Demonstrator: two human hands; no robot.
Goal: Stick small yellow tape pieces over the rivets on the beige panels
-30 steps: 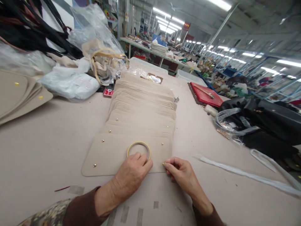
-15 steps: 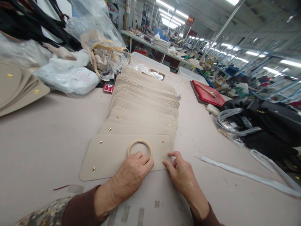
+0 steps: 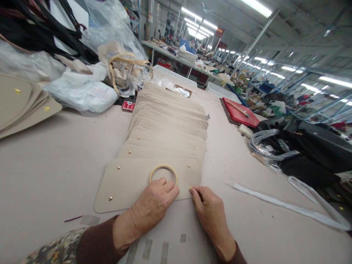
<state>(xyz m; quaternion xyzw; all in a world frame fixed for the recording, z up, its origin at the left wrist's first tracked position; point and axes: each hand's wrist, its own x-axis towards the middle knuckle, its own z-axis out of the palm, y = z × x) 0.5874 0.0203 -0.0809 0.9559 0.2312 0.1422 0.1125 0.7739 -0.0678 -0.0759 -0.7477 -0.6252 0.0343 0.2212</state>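
Observation:
A thin roll of yellow tape [image 3: 163, 167] rests on the front beige panel [image 3: 132, 183], and my left hand [image 3: 154, 205] is closed on its near edge. Gold studs show at the panel's left end and upper right. At its lower right corner, the fingertips of my right hand [image 3: 210, 207] pinch together over a tiny piece of yellow tape [image 3: 190, 188]. Whatever lies under those fingertips is hidden. Behind the front panel, many similar beige panels [image 3: 170, 121] overlap in a long row running away from me.
More beige panels [image 3: 16, 106] with yellow tape bits lie at left, beside plastic-wrapped bundles [image 3: 82, 91]. To the right are a hammer [image 3: 239, 108] on a red pad [image 3: 247, 119], black bags [image 3: 308, 146] and a white strip [image 3: 275, 201]. Grey tape patches mark the table's front.
My right hand's fingers have drawn together into a pinch at the panel's lower right corner; the index finger was extended before. My left hand stays on the tape roll. The view has shifted slightly.

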